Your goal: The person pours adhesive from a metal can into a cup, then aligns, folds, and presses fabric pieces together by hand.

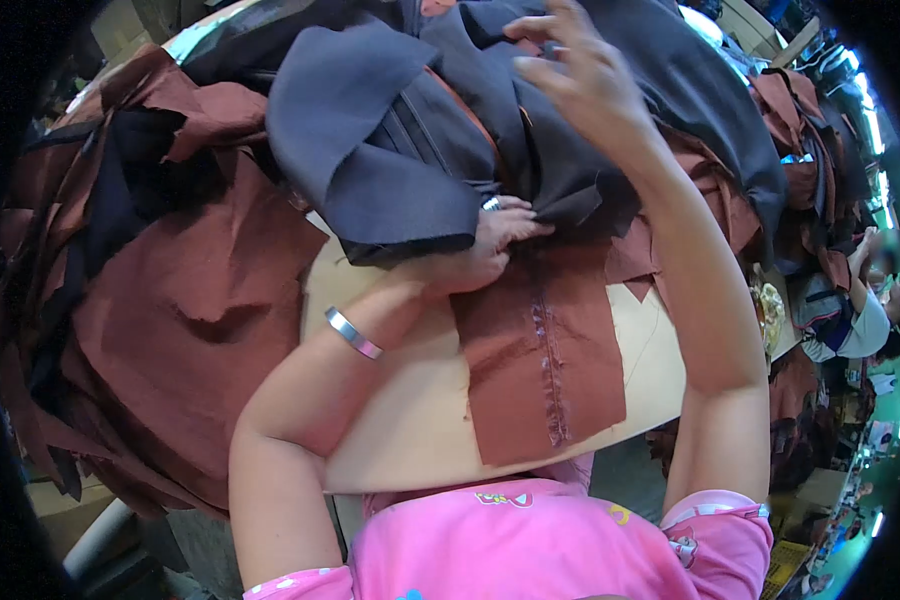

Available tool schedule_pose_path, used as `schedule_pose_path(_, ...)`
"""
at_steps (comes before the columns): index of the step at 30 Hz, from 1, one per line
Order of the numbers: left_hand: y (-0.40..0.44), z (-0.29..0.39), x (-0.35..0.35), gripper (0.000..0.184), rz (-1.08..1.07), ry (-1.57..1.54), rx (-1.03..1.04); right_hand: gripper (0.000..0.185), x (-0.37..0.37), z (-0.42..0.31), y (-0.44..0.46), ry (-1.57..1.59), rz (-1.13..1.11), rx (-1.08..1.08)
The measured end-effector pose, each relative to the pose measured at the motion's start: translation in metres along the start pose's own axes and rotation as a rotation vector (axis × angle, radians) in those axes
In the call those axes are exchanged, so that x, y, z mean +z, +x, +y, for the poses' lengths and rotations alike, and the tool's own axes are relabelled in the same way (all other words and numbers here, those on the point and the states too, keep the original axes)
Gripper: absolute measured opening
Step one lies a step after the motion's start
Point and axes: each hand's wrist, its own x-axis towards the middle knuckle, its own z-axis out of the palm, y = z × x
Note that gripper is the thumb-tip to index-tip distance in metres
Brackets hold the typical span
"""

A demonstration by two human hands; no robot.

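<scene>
A dark grey garment piece with stitched seams and a strip of reddish-brown trim lies folded and bunched across the table. My left hand rests on its near edge, fingers stretched out over the cloth. A small shiny band shows at those fingers. Under the grey cloth, a reddish-brown fabric panel with a puckered seam down its middle extends toward my body. My right hand is raised over the far part of the grey cloth, with thumb and fingers apart and nothing visible gripped.
The pale rounded table has its near edge against my body. Large reddish-brown fabric hangs over the left side. More brown and dark cloth is piled at the right. Beyond it, a person sits in the workshop.
</scene>
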Motion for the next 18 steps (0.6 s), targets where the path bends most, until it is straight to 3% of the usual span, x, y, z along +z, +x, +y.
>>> schedule_pose_path(4, 0.0, -0.004, 0.015, 0.062, 0.032, 0.128, 0.011, 0.076, 0.077, 0.054, 0.038, -0.268, -0.098, 0.255)
schedule_pose_path(5, 0.0, 0.005, 0.013, 0.06, 0.028, 0.136, -0.016, 0.087, 0.087, 0.056, 0.039, -0.15, -0.058, 0.085)
schedule_pose_path(6, 0.002, 0.012, 0.011, 0.059, 0.025, 0.14, -0.05, 0.083, 0.094, 0.06, 0.042, -0.256, -0.303, 0.384)
schedule_pose_path(8, 0.0, 0.016, 0.0, 0.052, 0.064, 0.152, 0.003, 0.079, 0.1, 0.061, 0.037, -0.213, -0.235, 0.22)
schedule_pose_path(11, 0.003, 0.018, -0.013, 0.042, 0.043, 0.096, -0.006, 0.07, 0.055, 0.077, 0.029, -0.275, 0.158, -0.095)
schedule_pose_path(14, 0.019, 0.045, -0.042, 0.034, 0.011, -0.029, -0.104, 0.067, -0.02, 0.078, 0.009, -0.608, 0.254, -0.155)
schedule_pose_path(16, 0.033, 0.071, -0.059, 0.026, -0.041, 0.005, -0.003, 0.061, -0.074, 0.04, -0.012, -0.686, 0.177, 0.179)
schedule_pose_path(18, 0.046, 0.096, -0.079, 0.02, -0.162, 0.235, 0.155, 0.061, -0.101, -0.013, -0.03, -0.704, 0.452, -0.06)
